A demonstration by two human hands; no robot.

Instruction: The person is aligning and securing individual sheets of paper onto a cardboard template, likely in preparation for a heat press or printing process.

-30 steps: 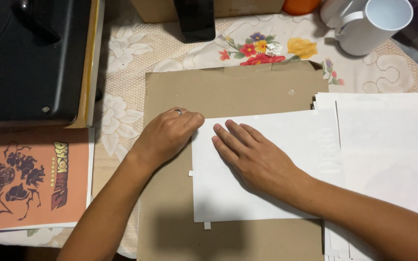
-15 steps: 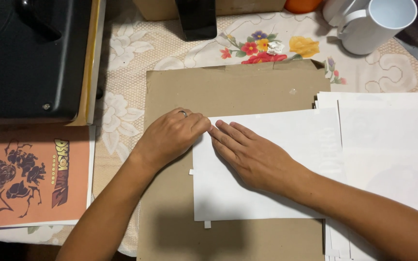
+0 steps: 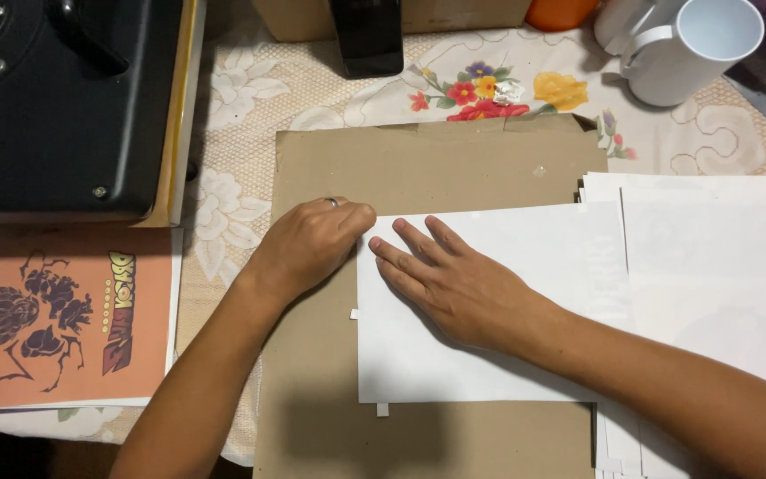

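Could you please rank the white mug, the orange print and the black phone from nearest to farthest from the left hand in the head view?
1. Orange print, to the left of the left hand.
2. Black phone, above at the top edge.
3. White mug, far top right.

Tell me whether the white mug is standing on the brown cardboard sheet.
No, the white mug stands on the floral tablecloth at the far right, beyond the cardboard sheet, which carries only white paper and both hands.

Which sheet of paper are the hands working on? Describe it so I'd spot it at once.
Find the brown cardboard lying on the flowered tablecloth. The white sheet lies on its right half, pressed flat by the right hand, with the left hand at its top left corner. Unlike the white stack beside it, small tabs poke out from under its edges.
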